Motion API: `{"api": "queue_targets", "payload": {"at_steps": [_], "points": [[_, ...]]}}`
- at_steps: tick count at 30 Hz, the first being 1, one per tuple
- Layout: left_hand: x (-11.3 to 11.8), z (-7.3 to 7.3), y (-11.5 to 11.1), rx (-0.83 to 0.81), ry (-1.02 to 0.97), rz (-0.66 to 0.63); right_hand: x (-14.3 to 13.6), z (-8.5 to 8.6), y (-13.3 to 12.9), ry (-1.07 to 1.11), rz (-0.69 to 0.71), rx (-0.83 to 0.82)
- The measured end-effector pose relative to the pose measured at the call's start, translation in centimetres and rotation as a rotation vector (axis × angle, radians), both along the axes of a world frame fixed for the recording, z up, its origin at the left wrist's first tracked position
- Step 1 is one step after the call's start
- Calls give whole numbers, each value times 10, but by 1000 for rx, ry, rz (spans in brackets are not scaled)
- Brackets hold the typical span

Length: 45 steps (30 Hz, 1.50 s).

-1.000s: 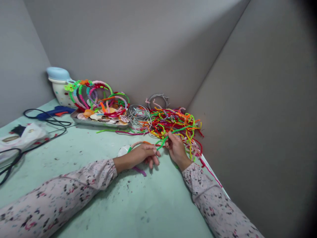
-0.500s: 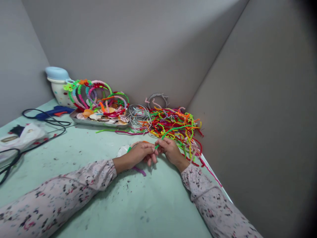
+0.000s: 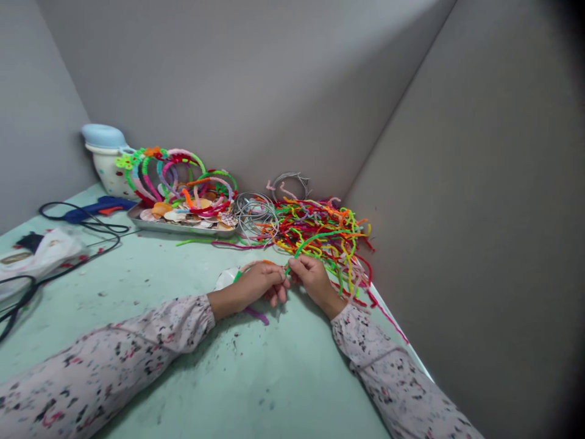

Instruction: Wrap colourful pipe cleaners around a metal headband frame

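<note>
A green pipe cleaner is pinched in my right hand, with its free length arching up and right over the pile. My left hand meets it, thumb and forefinger closed around the pipe cleaner's lower end. The other left fingers are curled below, and their exact grip is hidden. Beside and beneath my left hand show a pink and orange fuzzy band, a purple fuzzy end and a whitish round piece. Whether these are joined I cannot tell.
A tangled heap of coloured pipe cleaners lies behind my hands, next to coiled wire. A metal tray holds shells and fuzzy hoops. At left are a lidded jar, a blue glue gun, black cable and a white bag.
Both hands stay together at nearly the same spot, gripping the green pipe cleaner. Its free end has shifted slightly left; the whole view has moved a little too.
</note>
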<state>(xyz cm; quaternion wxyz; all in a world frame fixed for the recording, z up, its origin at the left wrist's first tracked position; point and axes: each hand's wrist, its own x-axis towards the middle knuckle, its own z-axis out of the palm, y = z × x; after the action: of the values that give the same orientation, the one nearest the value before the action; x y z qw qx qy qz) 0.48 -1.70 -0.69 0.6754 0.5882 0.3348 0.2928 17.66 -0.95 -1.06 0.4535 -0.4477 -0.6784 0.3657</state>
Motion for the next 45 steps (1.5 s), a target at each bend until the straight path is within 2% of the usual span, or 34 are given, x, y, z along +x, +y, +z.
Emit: {"api": "queue_targets", "payload": {"at_steps": [6, 18, 24, 35, 40, 45], "points": [[2, -4, 2, 21, 80, 2, -2, 1, -2, -46, -17, 73], [1, 4, -3, 20, -10, 26, -2, 7, -2, -2, -42, 29], [0, 0, 0, 25, -7, 22, -2, 7, -3, -38, -28, 68], [0, 5, -2, 69, 85, 76, -3, 6, -5, -76, -83, 174], [1, 5, -4, 70, 87, 99, -2, 6, -4, -76, -94, 161], [-1, 14, 0, 44, 46, 100, 1, 2, 2, 39, -190, 86]]}}
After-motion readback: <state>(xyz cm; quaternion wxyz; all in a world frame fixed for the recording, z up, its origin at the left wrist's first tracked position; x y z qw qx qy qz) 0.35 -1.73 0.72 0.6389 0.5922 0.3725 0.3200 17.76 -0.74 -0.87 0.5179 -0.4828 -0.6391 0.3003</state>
